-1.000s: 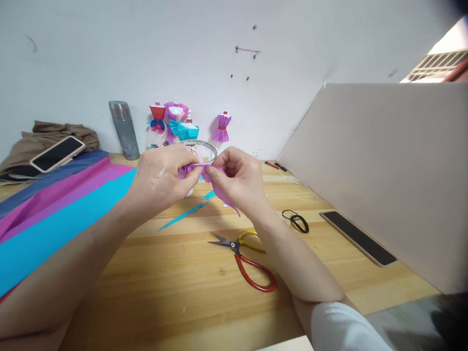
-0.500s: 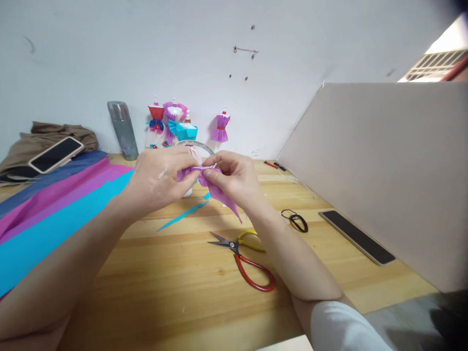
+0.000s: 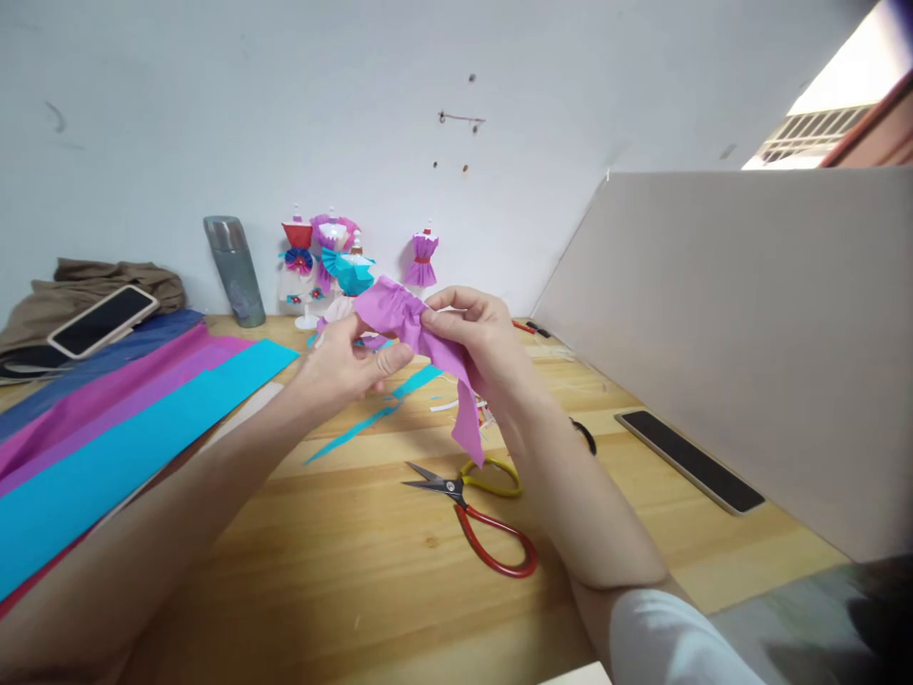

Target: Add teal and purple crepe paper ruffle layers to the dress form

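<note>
A gathered strip of purple crepe paper [image 3: 406, 314] is pinched between thumb and fingers of my right hand [image 3: 475, 333], with its loose end hanging down toward the scissors. My left hand [image 3: 349, 366] is at the strip's left part, thumb stretched away from the fingers. Some of its fingertips are hidden behind the paper, so whether they touch it is unclear. Below both hands, scissors [image 3: 451, 487] with one yellow and one red handle lie on the table, blades partly apart. Blue paper strips [image 3: 357, 433] lie behind them.
Sheets of blue paper [image 3: 214, 404] and other colours lie at left, near a phone [image 3: 104, 321] on brown cloth [image 3: 121, 276]. A bottle [image 3: 235, 271] and small dressed forms [image 3: 422, 259] stand by the wall. At right are another phone [image 3: 689, 461] and a grey panel [image 3: 748, 333].
My left thumb and fingers have parted, and the purple strip is spread out and raised to view. The pale curved band between my hands is gone from sight. The view has shifted slightly.
</note>
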Motion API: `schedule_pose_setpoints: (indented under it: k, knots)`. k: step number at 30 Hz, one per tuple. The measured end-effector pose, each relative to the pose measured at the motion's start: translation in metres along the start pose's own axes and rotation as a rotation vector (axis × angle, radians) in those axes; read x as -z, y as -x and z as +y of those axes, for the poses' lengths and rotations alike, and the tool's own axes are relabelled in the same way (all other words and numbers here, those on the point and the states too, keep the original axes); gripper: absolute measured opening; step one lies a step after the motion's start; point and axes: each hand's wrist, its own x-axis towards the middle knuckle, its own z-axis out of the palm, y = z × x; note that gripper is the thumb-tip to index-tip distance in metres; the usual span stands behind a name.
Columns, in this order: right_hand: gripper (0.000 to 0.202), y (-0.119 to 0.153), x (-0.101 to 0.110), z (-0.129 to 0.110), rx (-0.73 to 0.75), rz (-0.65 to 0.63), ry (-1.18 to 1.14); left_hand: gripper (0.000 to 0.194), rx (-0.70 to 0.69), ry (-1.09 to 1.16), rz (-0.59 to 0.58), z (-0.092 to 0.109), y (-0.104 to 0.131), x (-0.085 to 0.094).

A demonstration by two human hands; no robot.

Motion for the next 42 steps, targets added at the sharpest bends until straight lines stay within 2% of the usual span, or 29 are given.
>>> schedule_pose_setpoints:
  k: [2,5,9,13,16,19,23,30,37,40,42]
  knots:
    - [0.034,0.001,-0.002,0.002,0.001,-0.023,0.002,0.042,0.035,0.174,-0.009,-0.004,0.000,-0.008]
    - [0.036,0.002,-0.005,0.005,0.018,-0.037,0.024,0.033,0.048,0.314,0.017,-0.009,0.004,-0.014]
    - [0.031,0.000,-0.006,0.009,0.092,0.002,0.065,0.026,0.089,0.388,0.007,-0.009,0.007,-0.016]
    - [0.023,-0.001,-0.007,0.008,0.176,0.065,0.158,0.030,0.137,0.406,0.053,-0.006,0.007,-0.016]
    - [0.019,0.000,-0.009,0.007,0.186,0.062,0.187,0.039,0.159,0.490,0.077,-0.004,0.007,-0.017]
    - [0.014,0.001,-0.011,0.007,0.180,0.069,0.209,0.034,0.178,0.560,0.108,-0.003,0.006,-0.016]
    - [0.012,0.000,-0.011,0.007,0.161,0.086,0.210,0.025,0.220,0.556,0.133,-0.007,0.004,-0.016]
    - [0.011,-0.001,-0.011,0.008,0.152,0.081,0.197,0.029,0.248,0.607,0.129,-0.011,0.003,-0.020]
    - [0.014,-0.005,-0.009,0.012,0.162,0.095,0.223,0.018,0.266,0.448,0.201,-0.015,0.001,-0.016]
    - [0.013,-0.005,-0.009,0.011,0.167,0.107,0.235,0.016,0.293,0.418,0.276,-0.021,-0.001,-0.012]
    - [0.013,-0.005,-0.008,0.010,0.170,0.114,0.235,0.017,0.231,0.385,0.384,-0.024,-0.003,-0.008]
